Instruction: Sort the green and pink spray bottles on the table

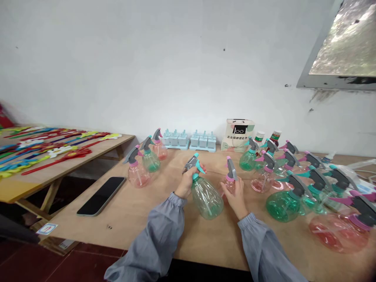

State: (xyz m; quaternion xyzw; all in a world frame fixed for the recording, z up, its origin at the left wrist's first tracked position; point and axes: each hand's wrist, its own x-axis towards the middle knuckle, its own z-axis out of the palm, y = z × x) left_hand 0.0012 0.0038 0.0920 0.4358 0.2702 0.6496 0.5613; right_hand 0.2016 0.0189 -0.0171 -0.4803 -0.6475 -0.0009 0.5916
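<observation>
My left hand (187, 181) is wrapped round the neck of a green spray bottle (208, 199), which tilts with its base toward the lower right. That bottle is clear green with a grey and turquoise trigger head. Beside it, my right hand (235, 196) has its fingers round the body of a pink spray bottle (228, 181) that stands upright with a grey and pink head. To the left stand a pink bottle (138, 175), a green bottle (151, 160) and another pink bottle (160, 149).
Several more spray bottles (283, 205) crowd the right side. Light-blue ice-pop moulds (203, 141) and a paper bag (237, 135) line the wall. A phone (101, 196) lies on the left of the wooden table (117, 231). Another table (32, 180) carries colourful long-handled items.
</observation>
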